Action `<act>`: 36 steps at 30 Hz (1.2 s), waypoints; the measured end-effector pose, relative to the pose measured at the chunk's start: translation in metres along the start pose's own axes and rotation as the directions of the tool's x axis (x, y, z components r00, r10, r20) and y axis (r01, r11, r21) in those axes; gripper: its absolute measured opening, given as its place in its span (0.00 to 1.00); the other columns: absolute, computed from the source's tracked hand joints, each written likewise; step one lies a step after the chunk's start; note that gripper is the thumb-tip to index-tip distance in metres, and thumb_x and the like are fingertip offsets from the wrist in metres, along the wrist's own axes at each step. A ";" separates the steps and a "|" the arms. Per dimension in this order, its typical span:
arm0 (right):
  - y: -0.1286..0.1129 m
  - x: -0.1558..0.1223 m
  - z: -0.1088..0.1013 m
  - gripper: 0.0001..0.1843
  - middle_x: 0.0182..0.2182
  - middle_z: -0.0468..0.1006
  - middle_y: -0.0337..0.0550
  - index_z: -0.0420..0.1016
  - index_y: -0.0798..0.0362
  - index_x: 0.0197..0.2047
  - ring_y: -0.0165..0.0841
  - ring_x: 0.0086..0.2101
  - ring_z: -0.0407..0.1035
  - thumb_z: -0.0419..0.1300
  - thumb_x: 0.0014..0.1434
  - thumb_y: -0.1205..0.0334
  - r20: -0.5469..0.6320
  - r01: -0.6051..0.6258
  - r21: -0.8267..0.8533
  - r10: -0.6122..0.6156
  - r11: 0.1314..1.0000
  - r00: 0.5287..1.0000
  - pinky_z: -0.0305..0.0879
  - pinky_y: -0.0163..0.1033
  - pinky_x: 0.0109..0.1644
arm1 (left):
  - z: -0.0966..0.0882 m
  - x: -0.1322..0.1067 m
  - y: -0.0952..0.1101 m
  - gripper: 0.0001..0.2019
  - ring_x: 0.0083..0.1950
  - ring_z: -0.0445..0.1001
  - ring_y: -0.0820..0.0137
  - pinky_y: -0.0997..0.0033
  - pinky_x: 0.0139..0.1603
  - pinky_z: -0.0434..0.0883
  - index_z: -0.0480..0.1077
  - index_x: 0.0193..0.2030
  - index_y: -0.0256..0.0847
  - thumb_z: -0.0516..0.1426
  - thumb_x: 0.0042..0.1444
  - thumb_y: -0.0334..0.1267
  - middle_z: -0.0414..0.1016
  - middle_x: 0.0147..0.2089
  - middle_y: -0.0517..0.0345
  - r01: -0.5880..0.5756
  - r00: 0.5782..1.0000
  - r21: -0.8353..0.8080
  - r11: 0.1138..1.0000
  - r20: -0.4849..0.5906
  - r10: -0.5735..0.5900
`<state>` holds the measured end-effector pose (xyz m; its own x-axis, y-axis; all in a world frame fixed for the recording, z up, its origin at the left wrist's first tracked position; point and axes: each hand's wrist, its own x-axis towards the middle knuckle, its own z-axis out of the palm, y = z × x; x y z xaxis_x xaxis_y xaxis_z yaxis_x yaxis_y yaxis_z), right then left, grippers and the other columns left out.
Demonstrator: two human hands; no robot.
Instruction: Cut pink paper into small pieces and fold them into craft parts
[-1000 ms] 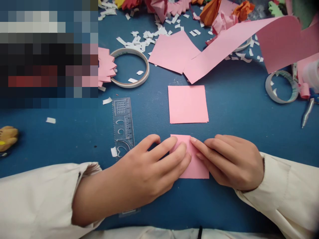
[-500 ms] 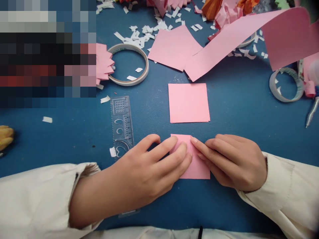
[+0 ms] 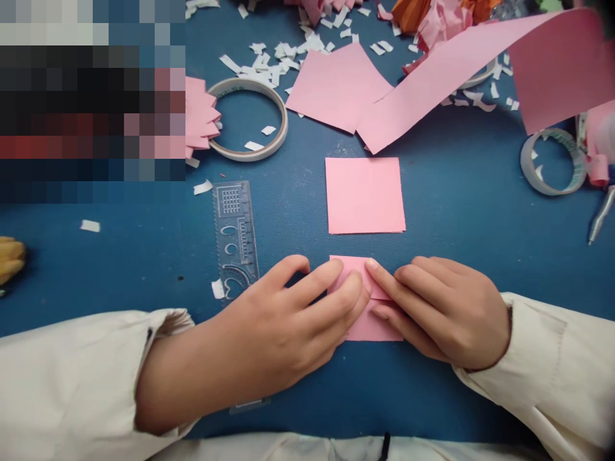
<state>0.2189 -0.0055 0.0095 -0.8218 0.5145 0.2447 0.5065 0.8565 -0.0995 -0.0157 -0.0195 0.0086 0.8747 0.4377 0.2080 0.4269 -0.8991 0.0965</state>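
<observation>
A small sheet of pink paper [image 3: 353, 330] lies on the blue table, partly folded over, with a flap edge showing between my hands. My left hand [image 3: 302, 326] rests on its left side, fingers spread and fingertips pressing down; the thumb's contact is hidden. From the right, my right hand [image 3: 444, 310] has its index fingertip on the folded part near the top edge. Its thumb touches the paper lower down, and the other fingers are curled. Just beyond lies a pink paper rectangle [image 3: 366, 195], seemingly of stacked layers. A clear plastic stencil ruler [image 3: 235, 221] runs partly under my left forearm.
Larger pink paper [image 3: 336, 86] and a curling strip [image 3: 446, 70] lie farther back. Tape rolls stand at left [image 3: 283, 121] and right [image 3: 531, 179]. White scraps [image 3: 283, 54] litter the back. A pen [image 3: 600, 218] lies at right, a yellow object [image 3: 10, 262] at far left.
My right index finger has shifted slightly along the paper's top, and its thumb now shows on the lower part. A horizontal flap edge has come into view. My left hand stays almost unchanged.
</observation>
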 end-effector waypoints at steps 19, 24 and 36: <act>-0.009 -0.007 -0.007 0.05 0.19 0.63 0.38 0.69 0.62 0.33 0.29 0.23 0.56 0.61 0.56 0.69 -0.085 0.097 -0.025 -0.098 0.995 0.991 0.50 0.41 0.24 | -0.009 0.002 -0.011 0.07 0.27 0.67 0.68 0.68 0.24 0.64 0.71 0.30 0.34 0.56 0.58 0.33 0.71 0.25 0.54 0.346 0.926 -0.021 0.938 -0.150 -0.346; -0.011 -0.008 -0.010 0.01 0.21 0.64 0.41 0.68 0.61 0.33 0.30 0.23 0.58 0.57 0.57 0.73 -0.055 0.085 0.007 -0.085 0.996 0.995 0.51 0.41 0.24 | -0.006 0.008 -0.009 0.07 0.32 0.69 0.66 0.66 0.30 0.67 0.71 0.37 0.32 0.55 0.59 0.34 0.73 0.31 0.53 0.375 0.916 -0.080 0.923 -0.120 -0.383; -0.017 -0.011 -0.010 0.08 0.17 0.65 0.41 0.68 0.59 0.26 0.30 0.23 0.58 0.57 0.57 0.74 0.002 0.043 0.005 -0.043 0.999 0.999 0.53 0.41 0.23 | -0.004 0.006 -0.005 0.10 0.38 0.67 0.68 0.65 0.40 0.68 0.69 0.45 0.31 0.56 0.60 0.35 0.72 0.38 0.53 0.435 0.879 -0.345 0.832 -0.038 -0.475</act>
<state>0.2218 -0.0255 0.0180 -0.8435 0.4772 0.2466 0.4694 0.8780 -0.0933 -0.0133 -0.0121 0.0135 0.5572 0.8119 0.1744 0.6561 -0.5592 0.5067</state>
